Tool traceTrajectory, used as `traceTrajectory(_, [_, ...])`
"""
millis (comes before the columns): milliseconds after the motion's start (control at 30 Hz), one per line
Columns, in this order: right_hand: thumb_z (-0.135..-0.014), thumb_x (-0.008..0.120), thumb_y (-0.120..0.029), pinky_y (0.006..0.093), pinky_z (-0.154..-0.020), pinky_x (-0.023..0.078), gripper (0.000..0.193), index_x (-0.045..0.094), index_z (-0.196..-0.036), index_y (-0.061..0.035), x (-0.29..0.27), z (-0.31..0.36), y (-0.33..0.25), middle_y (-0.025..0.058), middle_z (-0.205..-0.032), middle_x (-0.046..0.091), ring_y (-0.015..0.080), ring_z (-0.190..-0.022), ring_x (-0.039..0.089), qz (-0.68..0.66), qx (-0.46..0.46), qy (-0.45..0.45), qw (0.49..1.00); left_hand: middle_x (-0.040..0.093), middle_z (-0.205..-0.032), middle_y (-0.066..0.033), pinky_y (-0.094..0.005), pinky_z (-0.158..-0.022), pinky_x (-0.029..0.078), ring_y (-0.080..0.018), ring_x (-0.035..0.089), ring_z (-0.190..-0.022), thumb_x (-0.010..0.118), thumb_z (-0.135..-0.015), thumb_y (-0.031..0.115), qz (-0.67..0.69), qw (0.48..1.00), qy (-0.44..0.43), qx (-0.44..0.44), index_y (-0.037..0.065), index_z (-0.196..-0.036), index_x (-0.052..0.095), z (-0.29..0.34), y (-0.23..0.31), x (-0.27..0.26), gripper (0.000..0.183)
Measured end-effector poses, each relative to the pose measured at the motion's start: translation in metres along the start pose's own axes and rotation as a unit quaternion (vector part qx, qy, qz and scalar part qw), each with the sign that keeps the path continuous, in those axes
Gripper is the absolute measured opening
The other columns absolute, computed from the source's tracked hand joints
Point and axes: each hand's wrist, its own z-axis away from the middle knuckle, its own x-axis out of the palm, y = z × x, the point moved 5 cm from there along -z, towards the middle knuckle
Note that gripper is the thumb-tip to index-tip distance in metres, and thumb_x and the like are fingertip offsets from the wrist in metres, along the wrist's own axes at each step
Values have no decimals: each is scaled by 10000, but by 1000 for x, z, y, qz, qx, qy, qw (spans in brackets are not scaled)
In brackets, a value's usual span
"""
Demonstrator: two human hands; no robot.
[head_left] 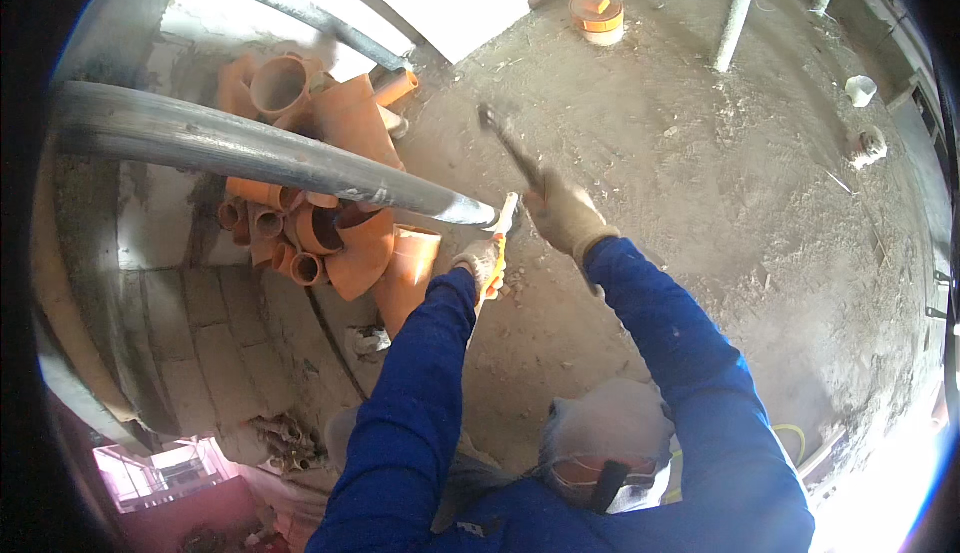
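Dusty floor [690, 183] beneath blurred hammer [516, 150]

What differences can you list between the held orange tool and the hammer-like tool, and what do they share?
Colour: the orange tool has a pale upper end; the hammer-like tool looks dark.
Slant: in the picture, the orange tool's top leans right; the hammer-like tool's leans left.
Sharpness: the orange tool is fairly clear; the hammer-like tool is blurred.
Shared: each is gripped by a gloved hand, the left hand and right hand respectively.
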Motion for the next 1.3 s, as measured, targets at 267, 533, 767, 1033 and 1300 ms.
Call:
traceTrajectory(267, [-940,592,-250,389,-416,472,269,599,-1016,7,30,8,68,86,-637,586,210,-487,586,-193,244,-201,929,497,-561,-44,-405,-372,373,-206,469,-404,440,-985,605,-56,997,53,27,139,-857,572,-16,-2,1,501])
traceTrajectory(533, [-919,596,-228,359,-398,426,206,559,-999,-41,15,42,83,51,-627,518,169,-464,530,-178,258,-171,934,397,-523,-10,-346,-340,309,-190,357,-331,458,-991,581,172,982,42,66,218,-900,515,-21,-71,20,378])
traceTrajectory(767, [-924,606,-235,326,-411,428,215,564,-1032,-55,7,44,48,48,-664,528,150,-479,518,-222,222,-145,938,513,-585,-22,-364,-328,383,-194,477,-370,434,-1014,538,-75,977,192,61,142,-1021,538,-12,-23,24,410])
traceTrajectory(1033, [-942,682,-207,259,-469,453,275,546,-1139,-72,-22,26,-13,18,-735,576,76,-578,531,-399,-11,-47,916,545,-601,-54,-351,-332,403,-194,524,-397,453,-1029,470,-71,966,220,117,77,-958,549,2,-20,29,411])
traceTrajectory(1300, [-939,653,-323,384,-561,522,387,554,-1174,-33,31,21,63,124,-747,645,196,-625,651,127,-17,-86,988,566,-619,-52,-382,-330,372,-195,499,-379,485,-1020,447,-90,960,227,138,86,-955,555,-19,-22,26,373])
